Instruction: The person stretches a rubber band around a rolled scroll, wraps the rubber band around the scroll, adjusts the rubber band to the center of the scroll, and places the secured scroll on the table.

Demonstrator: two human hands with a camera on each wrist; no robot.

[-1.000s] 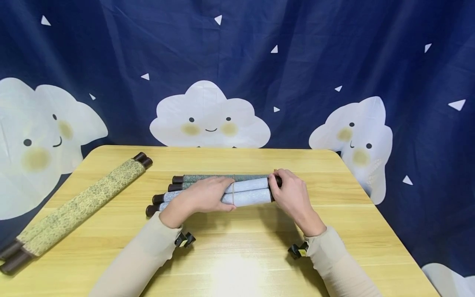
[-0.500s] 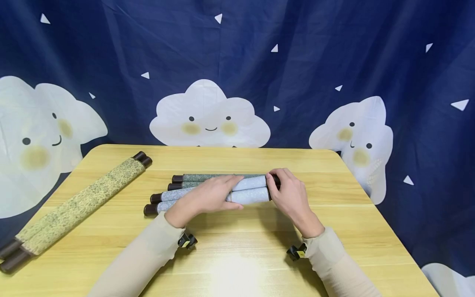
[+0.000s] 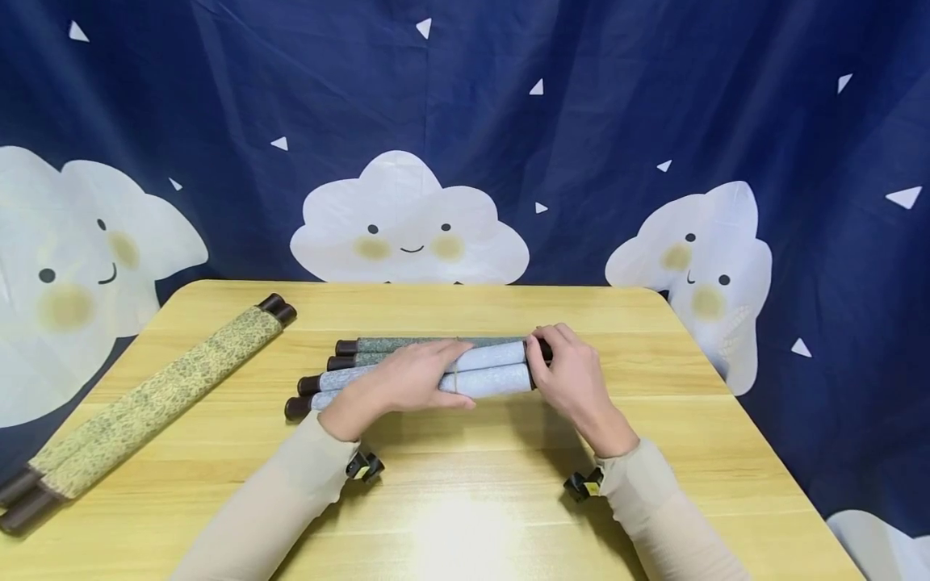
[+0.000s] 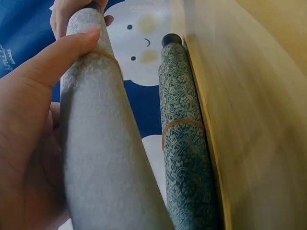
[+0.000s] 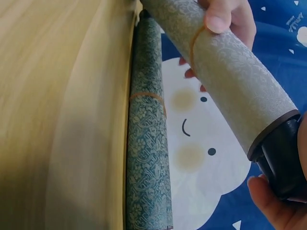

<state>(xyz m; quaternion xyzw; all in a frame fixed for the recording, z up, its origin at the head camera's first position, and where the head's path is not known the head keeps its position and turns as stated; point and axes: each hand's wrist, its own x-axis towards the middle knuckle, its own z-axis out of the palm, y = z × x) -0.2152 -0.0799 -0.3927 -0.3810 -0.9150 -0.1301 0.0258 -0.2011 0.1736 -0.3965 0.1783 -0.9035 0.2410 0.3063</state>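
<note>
A pale blue rolled scroll (image 3: 496, 379), a double roll with dark end knobs, lies slanted between my hands, its right part raised off the table. My left hand (image 3: 403, 378) grips it around the middle, thumb on the near side. A thin rubber band (image 3: 455, 376) circles the scroll beside that hand's fingers. At the other end, my right hand (image 3: 577, 378) holds the dark knobs (image 5: 283, 160), partly hiding them. Just behind lies a green patterned scroll (image 3: 414, 343), banded with a rubber band (image 4: 180, 122) as well.
A yellow-green patterned scroll (image 3: 163, 395) lies diagonally along the left side of the wooden table (image 3: 465, 484). Behind the table hangs a dark blue curtain (image 3: 465, 89) printed with white clouds.
My left hand has slid slightly right along the pale blue scroll, its fingers now past the rubber band. The right hand stays at the knobs, and the other scrolls lie still.
</note>
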